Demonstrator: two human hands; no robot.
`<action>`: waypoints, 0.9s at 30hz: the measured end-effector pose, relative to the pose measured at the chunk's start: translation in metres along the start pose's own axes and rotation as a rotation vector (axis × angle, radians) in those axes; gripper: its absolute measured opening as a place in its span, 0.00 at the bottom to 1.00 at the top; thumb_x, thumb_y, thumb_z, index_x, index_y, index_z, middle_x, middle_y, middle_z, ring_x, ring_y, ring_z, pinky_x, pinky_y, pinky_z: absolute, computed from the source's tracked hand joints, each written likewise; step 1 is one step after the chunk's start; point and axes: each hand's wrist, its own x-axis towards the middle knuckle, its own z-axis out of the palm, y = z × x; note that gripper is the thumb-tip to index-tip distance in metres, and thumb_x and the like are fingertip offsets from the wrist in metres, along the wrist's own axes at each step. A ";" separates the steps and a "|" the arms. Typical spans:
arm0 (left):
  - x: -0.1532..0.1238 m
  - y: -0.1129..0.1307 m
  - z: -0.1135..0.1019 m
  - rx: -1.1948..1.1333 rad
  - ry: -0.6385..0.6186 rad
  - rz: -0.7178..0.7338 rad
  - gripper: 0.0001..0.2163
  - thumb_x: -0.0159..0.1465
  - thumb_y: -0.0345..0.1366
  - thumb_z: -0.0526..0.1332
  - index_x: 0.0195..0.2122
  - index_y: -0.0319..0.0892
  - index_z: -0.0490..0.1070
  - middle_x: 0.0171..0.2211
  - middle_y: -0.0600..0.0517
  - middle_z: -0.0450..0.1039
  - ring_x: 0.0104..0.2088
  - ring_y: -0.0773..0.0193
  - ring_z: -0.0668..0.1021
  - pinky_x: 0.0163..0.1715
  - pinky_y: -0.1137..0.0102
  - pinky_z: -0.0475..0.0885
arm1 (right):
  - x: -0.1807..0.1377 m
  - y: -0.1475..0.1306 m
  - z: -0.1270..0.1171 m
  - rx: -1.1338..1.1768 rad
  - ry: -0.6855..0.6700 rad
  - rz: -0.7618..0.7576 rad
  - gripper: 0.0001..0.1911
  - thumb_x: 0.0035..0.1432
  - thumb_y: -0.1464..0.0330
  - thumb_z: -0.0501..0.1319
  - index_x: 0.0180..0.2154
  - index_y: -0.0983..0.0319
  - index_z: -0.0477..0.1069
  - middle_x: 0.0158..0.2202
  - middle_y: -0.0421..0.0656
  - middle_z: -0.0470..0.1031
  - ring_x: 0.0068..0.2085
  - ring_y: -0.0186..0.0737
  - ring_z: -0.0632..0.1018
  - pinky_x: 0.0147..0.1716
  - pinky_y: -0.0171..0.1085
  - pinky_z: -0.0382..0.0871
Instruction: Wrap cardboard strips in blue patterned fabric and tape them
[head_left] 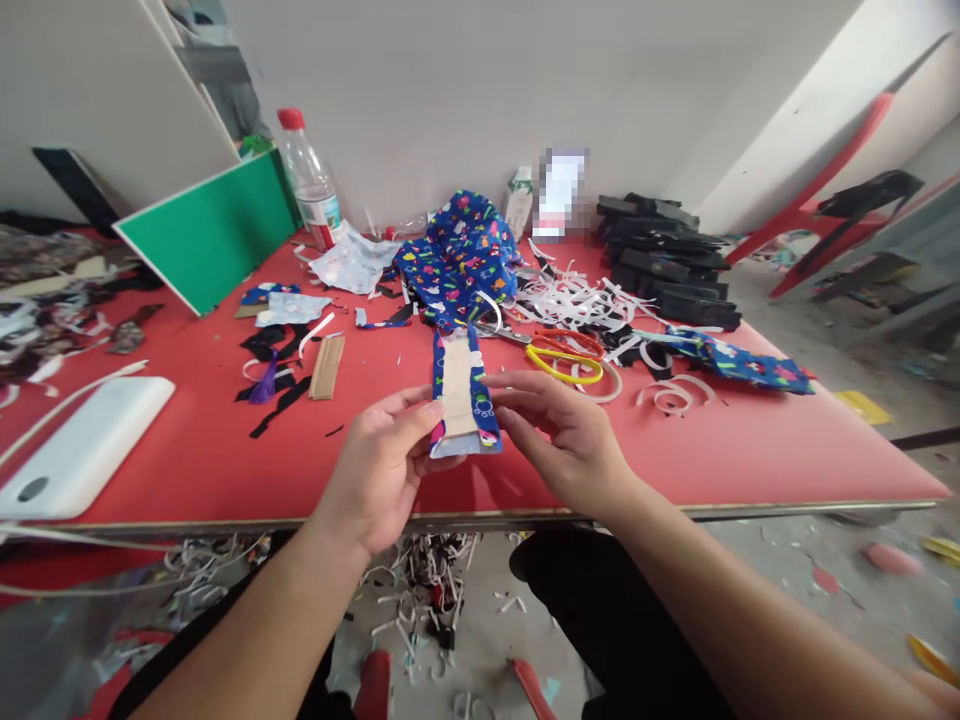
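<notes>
Both long edges of the strip [484, 405] look folded over its card [456, 390]; the near end seems unfolded. Left hand [379, 470] and right hand [566, 440] pinch that end over the tabletop [225, 440] edge.

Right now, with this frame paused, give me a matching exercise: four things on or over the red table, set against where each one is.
Things:
1 fabric strip
2 scissors
3 white power bank
4 bottle

Places:
A upright at the back, beside the green board
B lying at the left front of the red table
C held by the fingers of the left hand and right hand
D lying beside the white scraps

Pairs: 1-C, 2-D, 3-B, 4-A
</notes>
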 end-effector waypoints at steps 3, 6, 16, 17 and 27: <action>-0.002 0.001 0.002 -0.027 0.010 -0.012 0.19 0.62 0.28 0.69 0.55 0.31 0.76 0.37 0.43 0.85 0.28 0.63 0.84 0.25 0.72 0.82 | 0.001 0.000 0.002 -0.066 0.002 -0.068 0.14 0.70 0.72 0.62 0.55 0.57 0.76 0.47 0.45 0.86 0.46 0.41 0.87 0.45 0.39 0.83; -0.003 0.001 0.003 -0.047 0.043 -0.002 0.25 0.62 0.27 0.70 0.60 0.31 0.71 0.37 0.43 0.84 0.28 0.63 0.84 0.26 0.72 0.83 | 0.002 0.000 0.003 -0.119 -0.007 -0.109 0.14 0.68 0.74 0.63 0.53 0.58 0.76 0.44 0.44 0.86 0.43 0.39 0.87 0.45 0.38 0.84; -0.004 -0.008 -0.011 0.180 -0.136 0.368 0.10 0.67 0.40 0.71 0.42 0.44 0.73 0.24 0.53 0.80 0.22 0.63 0.81 0.23 0.71 0.79 | -0.003 -0.004 0.003 -0.279 0.219 -0.370 0.11 0.60 0.77 0.69 0.41 0.55 0.82 0.33 0.40 0.87 0.32 0.38 0.86 0.32 0.35 0.82; -0.004 -0.010 -0.015 0.266 -0.140 0.494 0.06 0.70 0.39 0.68 0.43 0.45 0.75 0.27 0.53 0.81 0.25 0.63 0.82 0.26 0.70 0.80 | -0.003 -0.003 0.003 -0.286 0.262 -0.374 0.11 0.60 0.76 0.70 0.42 0.55 0.82 0.33 0.40 0.87 0.32 0.39 0.86 0.33 0.36 0.82; -0.006 -0.007 -0.029 0.966 -0.131 1.438 0.17 0.62 0.16 0.68 0.49 0.40 0.81 0.49 0.46 0.82 0.46 0.64 0.85 0.47 0.71 0.83 | -0.004 -0.014 0.004 -0.253 0.237 -0.460 0.19 0.60 0.79 0.70 0.49 0.55 0.82 0.38 0.40 0.86 0.35 0.36 0.84 0.36 0.35 0.80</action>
